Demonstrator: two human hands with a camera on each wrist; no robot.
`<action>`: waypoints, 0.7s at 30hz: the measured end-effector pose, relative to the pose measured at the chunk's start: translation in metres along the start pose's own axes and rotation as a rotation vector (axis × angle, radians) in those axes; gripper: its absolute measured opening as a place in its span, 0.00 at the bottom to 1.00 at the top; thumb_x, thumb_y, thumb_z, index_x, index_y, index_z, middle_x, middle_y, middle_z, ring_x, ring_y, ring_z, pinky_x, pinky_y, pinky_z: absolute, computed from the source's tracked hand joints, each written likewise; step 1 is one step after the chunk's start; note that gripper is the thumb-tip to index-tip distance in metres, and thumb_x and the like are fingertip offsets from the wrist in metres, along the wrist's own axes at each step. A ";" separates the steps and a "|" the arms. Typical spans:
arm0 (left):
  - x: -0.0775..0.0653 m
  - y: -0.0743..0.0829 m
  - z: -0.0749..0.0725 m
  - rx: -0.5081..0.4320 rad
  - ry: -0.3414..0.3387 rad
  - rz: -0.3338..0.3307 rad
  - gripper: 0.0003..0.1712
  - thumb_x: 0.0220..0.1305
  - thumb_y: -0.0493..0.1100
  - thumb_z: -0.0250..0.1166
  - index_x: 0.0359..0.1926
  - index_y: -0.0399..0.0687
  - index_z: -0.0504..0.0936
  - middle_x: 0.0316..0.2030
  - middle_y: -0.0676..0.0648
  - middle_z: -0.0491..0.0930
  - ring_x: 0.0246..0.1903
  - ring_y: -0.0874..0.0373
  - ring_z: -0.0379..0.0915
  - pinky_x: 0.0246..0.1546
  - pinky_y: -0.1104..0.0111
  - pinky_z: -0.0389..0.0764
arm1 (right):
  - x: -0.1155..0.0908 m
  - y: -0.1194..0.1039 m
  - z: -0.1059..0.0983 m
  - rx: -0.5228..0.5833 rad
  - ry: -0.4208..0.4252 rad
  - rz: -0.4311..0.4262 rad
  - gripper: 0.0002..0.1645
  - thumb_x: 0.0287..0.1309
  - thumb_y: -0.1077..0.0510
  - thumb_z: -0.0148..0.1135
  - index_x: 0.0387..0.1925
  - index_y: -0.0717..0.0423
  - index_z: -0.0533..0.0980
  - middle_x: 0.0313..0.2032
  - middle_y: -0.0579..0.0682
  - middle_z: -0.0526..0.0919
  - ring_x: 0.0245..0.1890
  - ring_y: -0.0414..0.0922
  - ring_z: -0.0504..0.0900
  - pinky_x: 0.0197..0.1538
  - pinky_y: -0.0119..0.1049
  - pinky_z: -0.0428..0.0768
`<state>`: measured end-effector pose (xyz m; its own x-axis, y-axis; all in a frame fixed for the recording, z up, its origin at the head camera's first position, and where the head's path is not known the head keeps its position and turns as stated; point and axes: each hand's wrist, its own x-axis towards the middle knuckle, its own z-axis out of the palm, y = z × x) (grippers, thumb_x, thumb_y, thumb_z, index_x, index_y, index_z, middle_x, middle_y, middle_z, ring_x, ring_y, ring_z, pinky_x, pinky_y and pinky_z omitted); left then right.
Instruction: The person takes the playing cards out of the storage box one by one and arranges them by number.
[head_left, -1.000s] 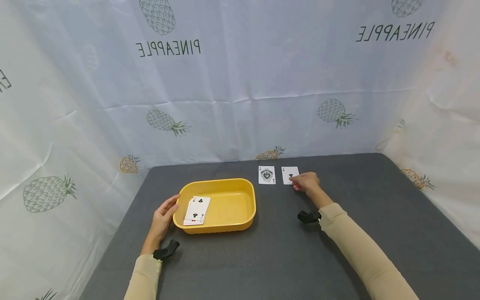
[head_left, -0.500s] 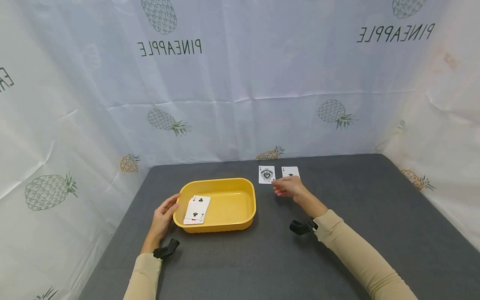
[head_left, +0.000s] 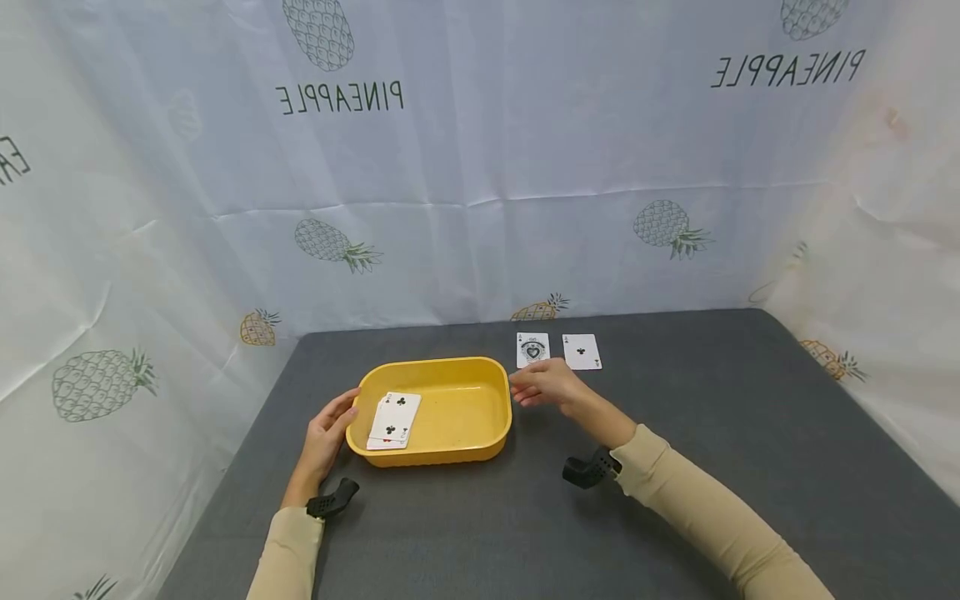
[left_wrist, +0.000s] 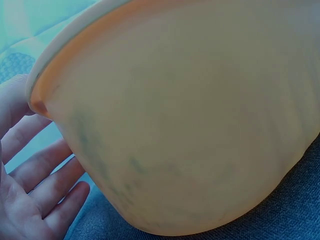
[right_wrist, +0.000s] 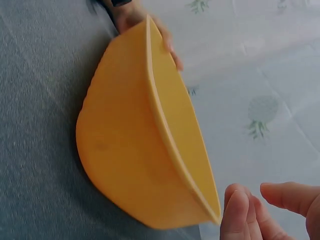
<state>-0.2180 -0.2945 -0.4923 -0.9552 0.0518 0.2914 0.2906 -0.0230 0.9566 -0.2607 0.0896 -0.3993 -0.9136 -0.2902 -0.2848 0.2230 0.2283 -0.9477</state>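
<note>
My left hand point(head_left: 327, 435) rests against the left end of the yellow plastic tub point(head_left: 450, 454), fingertips at its rim. In the left wrist view its fingers point(left_wrist: 55, 182) are spread loosely beside the outer wall. Inside the tub, at its left, lies a small overlapping pile of playing cards point(head_left: 395, 417) with a two of clubs on top. My right hand point(head_left: 551, 383) is at the tub's right rim, holding nothing; the right wrist view shows a gap between thumb and fingers. Behind it lie an ace of spades point(head_left: 533, 344) and an ace of clubs point(head_left: 582, 351), both face up.
A dark grey cloth point(head_left: 480, 533) covers the table. White fabric printed with pineapples point(head_left: 480, 167) hangs behind the table and along both sides. Each wrist wears a black device point(head_left: 333, 499).
My right hand has moved left, from the ace of clubs to the tub's right rim. Both aces lie where they were. The left hand, tub and pile have not visibly moved.
</note>
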 end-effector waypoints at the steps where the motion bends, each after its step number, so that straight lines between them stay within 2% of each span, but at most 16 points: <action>1: 0.000 0.000 0.000 0.001 0.000 -0.006 0.19 0.70 0.39 0.55 0.61 0.50 0.75 0.52 0.65 0.79 0.50 0.75 0.77 0.46 0.82 0.79 | -0.001 -0.001 0.003 -0.001 -0.009 -0.004 0.21 0.63 0.61 0.59 0.50 0.77 0.75 0.22 0.43 0.83 0.22 0.35 0.83 0.33 0.30 0.85; 3: 0.000 0.002 0.001 0.031 0.018 -0.043 0.21 0.70 0.40 0.55 0.63 0.45 0.72 0.51 0.67 0.79 0.49 0.76 0.77 0.46 0.82 0.79 | -0.002 -0.003 0.008 0.002 -0.024 -0.006 0.22 0.63 0.61 0.58 0.51 0.77 0.74 0.22 0.45 0.84 0.22 0.35 0.83 0.34 0.31 0.85; 6: 0.000 0.003 0.002 0.042 0.040 -0.077 0.26 0.71 0.38 0.54 0.65 0.30 0.66 0.50 0.67 0.79 0.49 0.75 0.77 0.46 0.82 0.79 | -0.004 -0.005 0.016 0.003 -0.050 -0.014 0.22 0.63 0.62 0.58 0.51 0.78 0.74 0.24 0.47 0.85 0.23 0.35 0.84 0.36 0.32 0.86; 8: 0.001 0.004 0.002 0.052 0.050 -0.095 0.27 0.71 0.37 0.54 0.65 0.25 0.63 0.49 0.67 0.79 0.49 0.75 0.77 0.46 0.82 0.78 | -0.005 -0.006 0.022 0.010 -0.061 -0.017 0.22 0.62 0.62 0.58 0.51 0.79 0.74 0.26 0.49 0.86 0.24 0.36 0.85 0.37 0.34 0.86; 13: 0.002 0.005 0.002 0.065 0.056 -0.119 0.27 0.71 0.38 0.54 0.65 0.26 0.63 0.49 0.69 0.78 0.49 0.77 0.76 0.47 0.82 0.78 | -0.006 -0.009 0.037 0.030 -0.074 -0.016 0.21 0.62 0.62 0.60 0.50 0.78 0.75 0.32 0.57 0.88 0.27 0.40 0.87 0.42 0.39 0.86; 17: 0.002 0.005 0.002 0.062 0.054 -0.116 0.27 0.71 0.38 0.54 0.65 0.27 0.63 0.49 0.69 0.78 0.49 0.77 0.76 0.46 0.82 0.78 | -0.005 -0.012 0.050 0.039 -0.082 -0.011 0.21 0.62 0.63 0.60 0.51 0.76 0.75 0.38 0.64 0.87 0.29 0.41 0.88 0.48 0.46 0.82; 21: 0.002 0.004 0.002 0.059 0.052 -0.112 0.27 0.71 0.38 0.54 0.65 0.26 0.63 0.49 0.69 0.78 0.49 0.76 0.76 0.46 0.82 0.78 | -0.002 -0.013 0.062 0.054 -0.088 -0.010 0.21 0.62 0.63 0.60 0.51 0.76 0.75 0.41 0.67 0.86 0.30 0.44 0.89 0.50 0.49 0.81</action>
<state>-0.2185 -0.2927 -0.4875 -0.9830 -0.0012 0.1839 0.1837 0.0387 0.9822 -0.2403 0.0301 -0.3956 -0.8831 -0.3732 -0.2845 0.2341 0.1752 -0.9563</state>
